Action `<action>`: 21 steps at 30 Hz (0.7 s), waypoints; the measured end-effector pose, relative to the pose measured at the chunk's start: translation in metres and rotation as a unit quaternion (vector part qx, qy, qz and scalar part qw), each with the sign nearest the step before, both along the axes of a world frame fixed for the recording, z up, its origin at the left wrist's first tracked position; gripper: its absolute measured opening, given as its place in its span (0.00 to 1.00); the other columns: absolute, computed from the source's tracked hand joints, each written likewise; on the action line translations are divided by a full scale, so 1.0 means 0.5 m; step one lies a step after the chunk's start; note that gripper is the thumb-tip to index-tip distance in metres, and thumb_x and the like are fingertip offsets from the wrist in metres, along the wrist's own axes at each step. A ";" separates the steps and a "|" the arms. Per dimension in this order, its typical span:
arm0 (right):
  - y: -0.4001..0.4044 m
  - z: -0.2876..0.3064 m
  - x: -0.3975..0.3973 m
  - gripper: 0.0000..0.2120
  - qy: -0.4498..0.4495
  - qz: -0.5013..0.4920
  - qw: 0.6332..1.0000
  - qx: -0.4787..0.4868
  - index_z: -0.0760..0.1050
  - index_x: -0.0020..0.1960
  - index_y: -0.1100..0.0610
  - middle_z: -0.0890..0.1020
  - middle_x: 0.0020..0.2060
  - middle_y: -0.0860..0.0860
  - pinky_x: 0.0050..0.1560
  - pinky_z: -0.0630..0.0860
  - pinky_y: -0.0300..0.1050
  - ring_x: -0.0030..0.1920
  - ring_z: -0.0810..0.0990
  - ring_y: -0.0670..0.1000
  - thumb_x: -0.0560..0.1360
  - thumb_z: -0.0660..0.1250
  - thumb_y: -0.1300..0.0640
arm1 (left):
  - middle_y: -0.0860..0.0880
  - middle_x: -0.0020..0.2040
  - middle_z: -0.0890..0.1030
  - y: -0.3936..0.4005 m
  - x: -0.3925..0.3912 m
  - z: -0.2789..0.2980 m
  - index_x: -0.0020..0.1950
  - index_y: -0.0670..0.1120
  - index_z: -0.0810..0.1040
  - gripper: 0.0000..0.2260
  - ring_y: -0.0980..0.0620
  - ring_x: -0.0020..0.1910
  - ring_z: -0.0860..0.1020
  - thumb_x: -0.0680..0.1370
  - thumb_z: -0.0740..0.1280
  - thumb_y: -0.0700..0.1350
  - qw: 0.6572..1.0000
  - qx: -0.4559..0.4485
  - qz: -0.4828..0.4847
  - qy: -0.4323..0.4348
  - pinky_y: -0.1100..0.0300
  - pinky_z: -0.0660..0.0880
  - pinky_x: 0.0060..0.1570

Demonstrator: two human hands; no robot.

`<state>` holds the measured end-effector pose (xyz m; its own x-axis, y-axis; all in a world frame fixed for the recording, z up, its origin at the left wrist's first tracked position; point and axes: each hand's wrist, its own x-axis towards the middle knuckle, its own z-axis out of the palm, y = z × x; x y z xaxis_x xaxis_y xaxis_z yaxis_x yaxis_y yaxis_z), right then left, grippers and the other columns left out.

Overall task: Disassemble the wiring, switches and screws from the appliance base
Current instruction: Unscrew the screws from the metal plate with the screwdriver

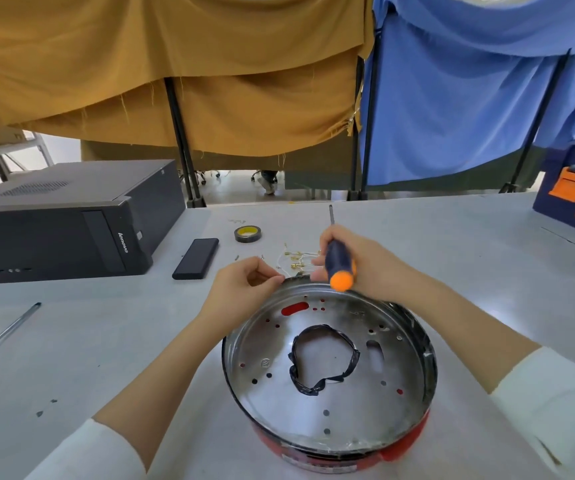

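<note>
Near the front edge of the grey surface (452, 258) stands the appliance base (329, 368), a round metal pan with a red wall below, and I take it as my landmark. Its floor looks almost stripped: I see many bare screw holes and only a loop of black taped wiring (324, 358) lying in the middle. Just behind the base rim lies a small heap of white wires with brass terminals (294, 261), so much seems already taken out. At that far rim the left hand (244, 285) pinches something small that I cannot identify. The right hand (358, 261) grasps a screwdriver (339, 266) with its shaft pointing away. Further behind the base lie a tape roll (247, 234) and a dark flat box (196, 258).
</note>
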<state>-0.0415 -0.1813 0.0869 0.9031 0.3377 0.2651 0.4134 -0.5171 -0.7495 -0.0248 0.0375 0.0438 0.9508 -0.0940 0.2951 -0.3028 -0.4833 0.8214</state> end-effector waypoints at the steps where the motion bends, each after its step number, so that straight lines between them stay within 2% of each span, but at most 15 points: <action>1: 0.006 -0.024 0.011 0.15 -0.011 -0.003 0.997 -0.075 0.68 0.51 0.50 0.78 0.48 0.54 0.49 0.79 0.54 0.48 0.81 0.55 0.73 0.69 0.65 | 0.58 0.38 0.84 -0.002 -0.002 0.000 0.39 0.50 0.81 0.03 0.63 0.39 0.81 0.73 0.73 0.44 1.000 -0.003 0.001 -0.008 0.73 0.74 0.39; 2: 0.012 -0.042 0.021 0.16 -0.019 -0.002 0.992 -0.124 0.67 0.51 0.48 0.77 0.48 0.53 0.50 0.78 0.57 0.48 0.80 0.56 0.72 0.69 0.64 | 0.58 0.38 0.84 -0.002 -0.004 0.000 0.39 0.49 0.81 0.03 0.63 0.39 0.81 0.72 0.73 0.43 1.000 -0.008 0.001 -0.014 0.73 0.74 0.39; 4: 0.019 -0.055 0.035 0.17 -0.022 0.000 0.987 -0.162 0.65 0.51 0.45 0.77 0.46 0.51 0.50 0.77 0.59 0.45 0.79 0.55 0.72 0.68 0.63 | 0.56 0.38 0.84 -0.001 -0.006 -0.002 0.39 0.48 0.81 0.03 0.63 0.38 0.81 0.72 0.73 0.43 1.000 -0.021 -0.004 -0.017 0.73 0.74 0.40; 10: 0.026 -0.062 0.050 0.15 -0.020 -0.002 0.975 -0.223 0.64 0.51 0.45 0.77 0.44 0.51 0.48 0.75 0.58 0.44 0.76 0.55 0.71 0.65 0.60 | 0.49 0.37 0.84 0.011 0.011 -0.008 0.41 0.44 0.81 0.05 0.60 0.33 0.79 0.72 0.74 0.44 0.994 -0.101 -0.015 0.030 0.70 0.74 0.36; 14: 0.025 -0.077 0.048 0.15 -0.019 0.001 0.977 -0.214 0.63 0.50 0.43 0.77 0.42 0.50 0.46 0.74 0.58 0.43 0.75 0.55 0.71 0.62 0.61 | 0.48 0.39 0.85 0.032 0.045 -0.012 0.43 0.45 0.82 0.02 0.59 0.38 0.81 0.73 0.73 0.42 0.990 -0.136 0.011 0.042 0.72 0.75 0.42; 17: 0.024 -0.082 0.057 0.15 -0.012 0.004 0.980 -0.200 0.62 0.49 0.42 0.76 0.41 0.48 0.46 0.75 0.59 0.43 0.76 0.55 0.72 0.62 0.60 | 0.49 0.39 0.85 0.055 0.091 -0.023 0.44 0.47 0.82 0.00 0.61 0.37 0.81 0.74 0.72 0.42 0.994 -0.091 0.054 0.041 0.75 0.73 0.39; 21: 0.026 -0.089 0.068 0.15 -0.006 -0.006 0.979 -0.203 0.62 0.49 0.42 0.76 0.38 0.48 0.45 0.75 0.59 0.41 0.76 0.56 0.72 0.62 0.59 | 0.50 0.40 0.83 0.071 0.177 -0.042 0.43 0.50 0.81 0.03 0.55 0.39 0.80 0.76 0.69 0.43 0.992 0.071 0.096 0.039 0.66 0.72 0.39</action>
